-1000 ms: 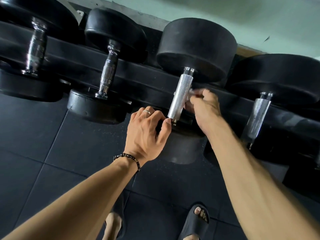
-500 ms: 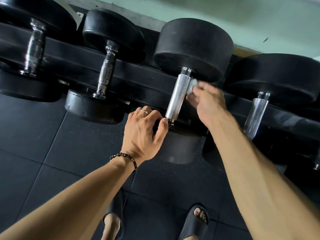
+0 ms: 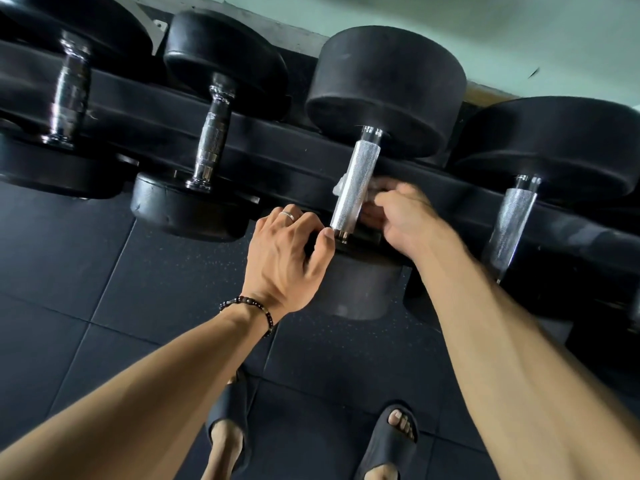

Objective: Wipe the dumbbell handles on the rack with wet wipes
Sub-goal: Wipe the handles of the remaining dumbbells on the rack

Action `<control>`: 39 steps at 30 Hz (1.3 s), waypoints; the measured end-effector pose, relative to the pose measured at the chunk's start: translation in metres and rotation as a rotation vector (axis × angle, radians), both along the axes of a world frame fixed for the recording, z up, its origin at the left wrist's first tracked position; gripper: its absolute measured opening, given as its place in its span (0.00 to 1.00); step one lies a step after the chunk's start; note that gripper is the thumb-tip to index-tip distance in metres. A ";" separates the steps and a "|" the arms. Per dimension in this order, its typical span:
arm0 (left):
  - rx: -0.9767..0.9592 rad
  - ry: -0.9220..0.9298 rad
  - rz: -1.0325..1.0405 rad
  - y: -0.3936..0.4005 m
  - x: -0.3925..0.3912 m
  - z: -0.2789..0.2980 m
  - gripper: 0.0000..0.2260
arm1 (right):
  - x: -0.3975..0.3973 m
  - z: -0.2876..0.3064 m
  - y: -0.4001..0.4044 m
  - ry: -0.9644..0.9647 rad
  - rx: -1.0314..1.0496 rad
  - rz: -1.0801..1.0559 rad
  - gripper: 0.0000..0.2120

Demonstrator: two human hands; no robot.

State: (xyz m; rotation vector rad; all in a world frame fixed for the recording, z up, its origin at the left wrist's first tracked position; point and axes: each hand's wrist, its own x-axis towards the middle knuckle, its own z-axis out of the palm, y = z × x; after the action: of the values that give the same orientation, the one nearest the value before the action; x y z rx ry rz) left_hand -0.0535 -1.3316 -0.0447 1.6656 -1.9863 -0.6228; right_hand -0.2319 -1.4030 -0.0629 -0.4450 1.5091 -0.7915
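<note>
While left hand grips the weight, right hand clamps wipe round handle.

Dark speckled rubber floor tiles (pale seams between them), a pale green wall, and two black slide sandals.
</note>
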 end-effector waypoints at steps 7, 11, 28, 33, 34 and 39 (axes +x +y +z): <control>0.009 0.005 0.004 0.000 0.000 0.000 0.20 | -0.008 0.004 -0.014 -0.042 -0.054 -0.077 0.17; 0.017 0.000 0.004 0.000 0.000 0.000 0.20 | 0.005 0.001 -0.013 -0.196 -0.054 -0.207 0.15; 0.040 0.027 0.024 0.002 0.000 0.003 0.18 | -0.007 0.005 -0.017 -0.247 0.043 -0.093 0.15; 0.037 0.030 0.023 0.002 0.000 0.005 0.19 | -0.002 -0.007 -0.001 -0.088 0.144 0.165 0.20; 0.038 0.027 0.024 0.002 -0.001 0.006 0.19 | -0.001 -0.003 0.007 -0.040 0.168 0.259 0.21; 0.049 0.034 0.026 0.002 0.000 0.006 0.19 | -0.001 0.000 -0.024 -0.033 0.052 0.046 0.23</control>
State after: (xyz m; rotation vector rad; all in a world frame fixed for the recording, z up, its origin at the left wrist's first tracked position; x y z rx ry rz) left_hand -0.0536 -1.3292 -0.0388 1.6960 -1.9370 -0.6904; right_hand -0.2327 -1.4267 -0.0626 -0.4249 1.4797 -0.7189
